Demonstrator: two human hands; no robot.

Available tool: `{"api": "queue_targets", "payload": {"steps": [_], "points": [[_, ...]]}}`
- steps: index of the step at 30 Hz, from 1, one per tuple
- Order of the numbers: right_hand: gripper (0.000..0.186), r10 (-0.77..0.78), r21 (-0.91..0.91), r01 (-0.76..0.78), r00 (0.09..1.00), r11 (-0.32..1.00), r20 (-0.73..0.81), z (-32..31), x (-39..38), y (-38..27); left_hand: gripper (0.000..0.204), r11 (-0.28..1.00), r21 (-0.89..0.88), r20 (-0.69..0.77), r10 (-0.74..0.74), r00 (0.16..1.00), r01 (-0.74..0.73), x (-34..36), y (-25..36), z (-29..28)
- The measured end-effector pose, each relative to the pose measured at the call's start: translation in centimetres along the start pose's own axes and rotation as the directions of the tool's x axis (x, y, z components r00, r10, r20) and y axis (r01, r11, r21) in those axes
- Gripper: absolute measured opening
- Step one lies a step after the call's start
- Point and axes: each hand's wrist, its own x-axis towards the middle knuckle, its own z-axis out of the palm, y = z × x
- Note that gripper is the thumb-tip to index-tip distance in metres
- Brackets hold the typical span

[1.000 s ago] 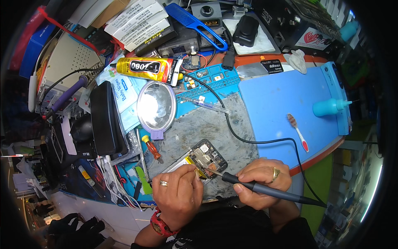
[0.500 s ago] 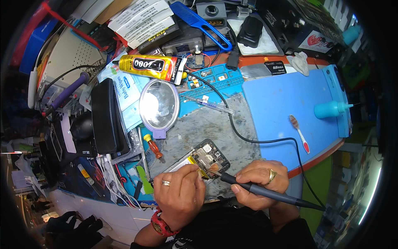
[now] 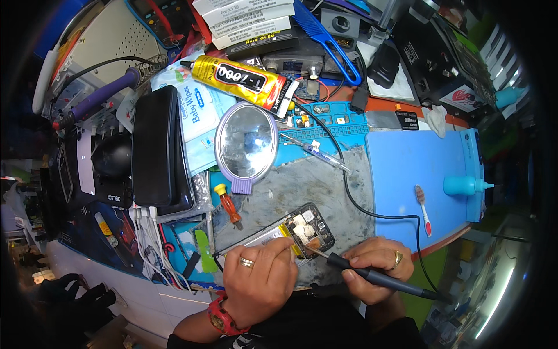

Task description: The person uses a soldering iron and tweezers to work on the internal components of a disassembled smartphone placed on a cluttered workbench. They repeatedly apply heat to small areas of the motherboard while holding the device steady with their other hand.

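An opened smartphone, its circuit board bare and its battery partly covered, lies tilted on the worn grey work mat. My right hand grips a dark grey soldering iron like a pen. The iron's thin tip reaches the lower part of the board, beside a copper-coloured patch. Across the battery end of the phone rests my left hand, fingers curled, with index finger and thumb together at the board's edge near the tip. Whatever those fingertips pinch is hidden.
Around the mat lie an orange screwdriver, a round purple-rimmed magnifier, tweezers, a yellow glue tube and a toothbrush. The iron's black cord loops right. A turquoise bottle lies on the blue pad.
The whole view has shifted, so the bench things sit lower and mostly further right. Both hands keep their grip, and the iron's tip stays at the board's lower part.
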Motion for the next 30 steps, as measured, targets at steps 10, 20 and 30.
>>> {"api": "queue_targets", "payload": {"steps": [10,20,30], "points": [[0.024,0.019,-0.012,-0.018,0.999,1.0,0.046,-0.23,0.32,-0.39,0.02,1.0,-0.027,-0.008,0.001,1.0,-0.001,-0.37,-0.25,0.15],[0.018,0.051,-0.013,-0.05,0.999,0.999,0.006,-0.12,-0.23,-0.42,0.019,1.0,-0.026,-0.016,-0.003,1.0,0.002,-0.42,-0.26,0.23],[0.024,0.013,-0.028,-0.013,1.0,1.0,0.011,-0.11,0.06,-0.35,0.016,0.999,0.018,-0.028,0.031,0.999,-0.03,-0.14,-0.24,0.24]]}}
